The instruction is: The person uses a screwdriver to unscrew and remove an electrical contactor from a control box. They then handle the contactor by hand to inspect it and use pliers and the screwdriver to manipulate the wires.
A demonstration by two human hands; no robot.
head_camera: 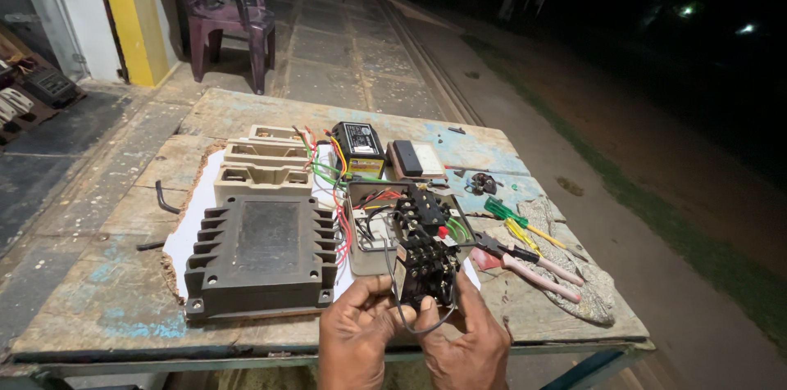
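At the lower centre of the frame, both hands close around a black relay block [424,252] studded with terminal screws, held just above the near edge of the table [98,300]. The left hand [358,331] curls its fingers and thumb against the block's lower left side; the right hand [469,339] cups the lower right, thumb up along its flank. A thin dark wire [407,320] loops down between them. The block looks rigid and fairly dense, a moulded plastic body that should take a firm grip on its flat sides; the red, green and yellow wires [338,193] trailing from it into the open metal box [369,230] look easy to tug loose, so the body is the safer hold. Both wrists enter from the bottom edge, palms turned inward. To the left sits a large black ribbed cover [262,255]; to the right lie pink-handled pliers [525,265] and a green-handled screwdriver [512,216].
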